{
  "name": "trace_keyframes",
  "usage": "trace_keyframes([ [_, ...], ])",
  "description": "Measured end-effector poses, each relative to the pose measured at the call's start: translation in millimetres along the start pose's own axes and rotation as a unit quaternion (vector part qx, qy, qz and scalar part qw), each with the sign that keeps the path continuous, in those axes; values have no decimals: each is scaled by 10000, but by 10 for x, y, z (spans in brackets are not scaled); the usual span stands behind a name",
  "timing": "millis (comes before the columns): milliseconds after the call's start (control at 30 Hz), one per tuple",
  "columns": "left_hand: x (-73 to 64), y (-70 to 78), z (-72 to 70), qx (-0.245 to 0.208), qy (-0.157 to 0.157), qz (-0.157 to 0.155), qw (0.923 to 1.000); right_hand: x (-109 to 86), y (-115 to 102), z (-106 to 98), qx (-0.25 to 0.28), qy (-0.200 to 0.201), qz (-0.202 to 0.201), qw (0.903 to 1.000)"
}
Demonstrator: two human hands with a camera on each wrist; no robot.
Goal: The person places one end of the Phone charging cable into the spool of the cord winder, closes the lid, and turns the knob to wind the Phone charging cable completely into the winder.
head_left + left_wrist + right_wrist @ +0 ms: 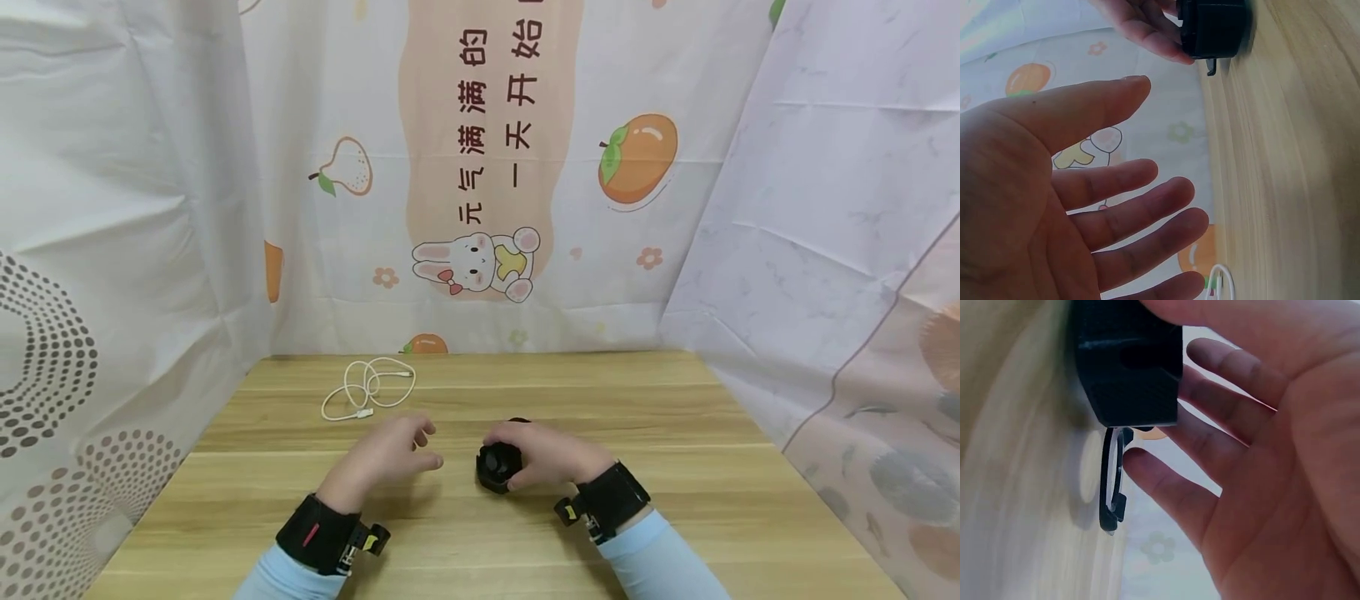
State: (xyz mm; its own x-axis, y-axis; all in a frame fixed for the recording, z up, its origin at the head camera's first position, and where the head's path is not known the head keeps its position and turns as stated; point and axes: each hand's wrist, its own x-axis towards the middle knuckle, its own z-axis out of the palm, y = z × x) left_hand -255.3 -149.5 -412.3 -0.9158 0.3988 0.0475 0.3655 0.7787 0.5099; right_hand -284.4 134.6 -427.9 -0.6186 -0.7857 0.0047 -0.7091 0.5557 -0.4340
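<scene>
1. Closest to my head view are the person's pale blue sleeves (663, 560), running up to black wrist straps (611, 497)
2. The right grip (551, 454) is clasping the black case (495, 468), thumb on the near side and fingers on the far side; the case sits right of the counter's middle, and I can't tell whether it touches the counter (675, 433) or is slightly raised
3. The left grip (386, 458) is released and holds nothing, its fingers spread apart near the case
4. A black clip (1104, 500) juts from the case beside a right fingertip; I'd worry about it snagging that finger if the case is turned
5. The hold looks light to me, so a nudge from the left could make the case slip
6. The white cable (347, 389) lies beyond the left grip, where a wide sweep might catch its loops
</scene>
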Motion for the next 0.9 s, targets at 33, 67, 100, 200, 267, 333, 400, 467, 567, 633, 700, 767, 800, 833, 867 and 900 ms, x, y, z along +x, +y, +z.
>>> trace_keyframes([
  [33,1,0,-1,7,2,-14,10000,0,3,3,-14,-21,15,10000],
  [67,2,1,-3,17,2,-29,10000,1,11,9,-30,-31,25,10000],
  [100,2,1,-4,19,4,-42,10000,2,16,13,-45,-39,39,10000],
  [200,5,-1,-4,23,6,-51,10000,3,21,24,-67,-86,127,9999],
  [267,4,-2,0,8,-8,-52,10000,-3,16,28,-75,-110,157,9998],
  [333,3,-1,2,11,-14,-31,10000,-14,0,23,-51,-129,164,9998],
  [400,-1,5,-3,13,-4,-27,10000,-31,-21,10,2,-107,170,9998],
  [467,-10,14,-12,3,20,-32,10000,-56,-52,-15,149,-26,214,9997],
  [567,-25,32,-32,-40,74,-79,9999,-104,-112,-67,313,241,414,9984],
  [633,-32,47,-44,-80,139,-109,9998,-136,-155,-107,357,539,536,9965],
  [700,-37,60,-54,-129,243,-117,9996,-164,-203,-145,244,895,670,9934],
  [767,-36,75,-60,-212,376,-96,9990,-186,-254,-180,128,1250,811,9888],
  [800,-35,83,-63,-266,440,-79,9986,-197,-278,-194,106,1398,887,9861],
  [833,-35,91,-65,-333,492,-43,9982,-208,-301,-204,56,1526,986,9833],
  [867,-35,97,-66,-362,540,15,9979,-218,-320,-208,42,1610,1094,9809],
  [900,-35,106,-66,-406,573,71,9975,-225,-337,-209,21,1688,1181,9785],
])
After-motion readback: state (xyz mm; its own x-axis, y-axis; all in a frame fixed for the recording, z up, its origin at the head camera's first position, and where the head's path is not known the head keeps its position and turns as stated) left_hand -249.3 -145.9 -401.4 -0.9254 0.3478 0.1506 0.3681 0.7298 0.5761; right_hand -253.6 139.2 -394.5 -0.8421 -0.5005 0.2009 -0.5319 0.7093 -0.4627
